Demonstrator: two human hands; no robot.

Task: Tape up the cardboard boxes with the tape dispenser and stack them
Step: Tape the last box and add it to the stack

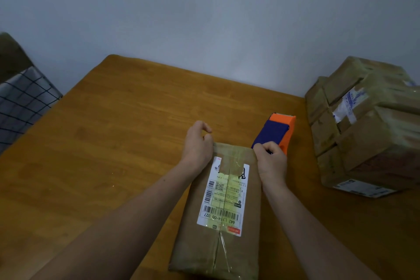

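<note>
Cardboard box (pixel 197 245), lower centre of the frame: long axis runs from the bottom edge up toward frame centre, with the taped seam along it. Left hand (pixel 197 143) and right hand (pixel 271 159) curl at its upper corners; whether either grips cannot be told. Tape dispenser (pixel 279 129) lies just beyond. Likely step: press the tape end firmly over the upper edge, smoothing outward from the seam

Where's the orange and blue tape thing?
In the head view, the tape dispenser lies on the table right of centre, beyond the right hand, between the box and the stack of boxes.
</note>
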